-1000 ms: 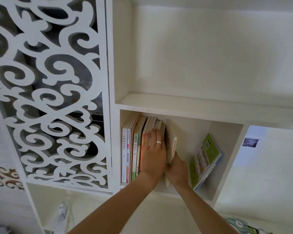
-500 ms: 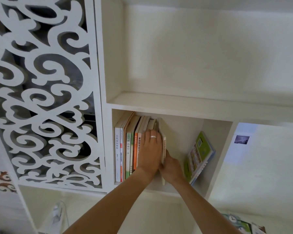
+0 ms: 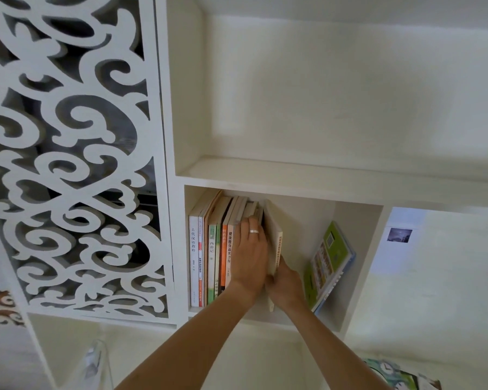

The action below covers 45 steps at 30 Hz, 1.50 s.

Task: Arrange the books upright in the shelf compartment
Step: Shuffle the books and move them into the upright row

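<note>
Flat and straight-fingered, my left hand (image 3: 250, 256) presses against the spines of the row of books (image 3: 212, 249) that stands upright at the left end of the shelf compartment (image 3: 358, 249). A silver ring (image 3: 254, 231) sits on one finger of that hand. My fingertips reach up near the tops of the spines, and my palm covers the lower part of the rightmost ones.

My right hand (image 3: 283, 282) is just beside the left, lower down, and curls round the bottom of a pale book (image 3: 275, 237). I hold it upright with its spine toward me, its orange lettering showing. It stands at the right end of the row, touching my left hand along its left side. How my right fingers lie behind the cover I cannot tell, as the book hides them.

Well apart from the row, a green book (image 3: 331, 263) leans tilted against the right wall of the same compartment, its cover facing left and its bottom edge on the compartment floor near the front right corner. Bare floor lies between it and the pale book.

Above, a larger white compartment (image 3: 350, 94) shows only its walls. To the left of both, a white cut-out scroll panel (image 3: 76, 164) fills the frame. At the bottom right corner of the view lies some printed paper (image 3: 397, 375) with a clock face on it.
</note>
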Each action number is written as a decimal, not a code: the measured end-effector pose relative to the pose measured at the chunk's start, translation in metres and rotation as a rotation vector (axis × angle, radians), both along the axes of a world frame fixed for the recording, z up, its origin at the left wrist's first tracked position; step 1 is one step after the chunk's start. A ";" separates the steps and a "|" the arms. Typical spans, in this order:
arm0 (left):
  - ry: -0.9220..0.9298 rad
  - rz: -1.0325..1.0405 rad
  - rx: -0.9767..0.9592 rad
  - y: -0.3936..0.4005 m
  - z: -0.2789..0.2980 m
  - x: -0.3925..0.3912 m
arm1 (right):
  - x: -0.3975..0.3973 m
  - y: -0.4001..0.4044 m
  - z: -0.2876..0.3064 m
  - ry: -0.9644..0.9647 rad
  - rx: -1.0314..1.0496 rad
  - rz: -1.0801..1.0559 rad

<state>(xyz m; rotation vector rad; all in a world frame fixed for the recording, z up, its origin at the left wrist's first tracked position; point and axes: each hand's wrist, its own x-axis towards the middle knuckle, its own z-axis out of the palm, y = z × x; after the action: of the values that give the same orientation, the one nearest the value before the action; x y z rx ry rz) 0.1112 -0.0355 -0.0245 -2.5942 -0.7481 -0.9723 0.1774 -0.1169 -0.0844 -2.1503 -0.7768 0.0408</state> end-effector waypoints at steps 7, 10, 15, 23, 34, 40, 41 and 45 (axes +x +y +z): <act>-0.064 -0.219 -0.105 -0.016 -0.024 -0.006 | -0.005 -0.003 0.007 -0.068 -0.054 0.006; -0.064 -0.244 -0.285 -0.019 -0.028 -0.002 | -0.009 0.000 0.011 -0.107 -0.179 0.029; -0.103 -0.211 -0.408 -0.019 -0.015 -0.004 | -0.013 0.004 0.017 -0.034 -0.225 0.104; -0.340 -0.422 -0.568 -0.009 -0.012 -0.022 | -0.019 -0.002 0.010 0.022 -0.122 0.188; -0.522 -0.275 -0.789 -0.010 -0.040 -0.031 | -0.013 -0.011 0.002 0.171 -0.069 0.366; -0.468 -0.328 -0.628 -0.007 -0.038 -0.047 | -0.003 -0.014 -0.007 0.142 -0.002 0.327; -0.497 -0.336 -0.609 -0.011 -0.035 -0.053 | -0.005 -0.013 -0.009 0.125 0.018 0.313; -0.567 -0.345 -0.583 -0.024 -0.021 -0.074 | -0.014 -0.003 -0.017 0.084 0.036 0.290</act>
<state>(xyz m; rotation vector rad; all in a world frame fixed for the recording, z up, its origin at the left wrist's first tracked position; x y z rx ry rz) 0.0371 -0.0591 -0.0451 -3.0278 -0.8173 -1.8900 0.1639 -0.1203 -0.1014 -1.9742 -1.0256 0.2639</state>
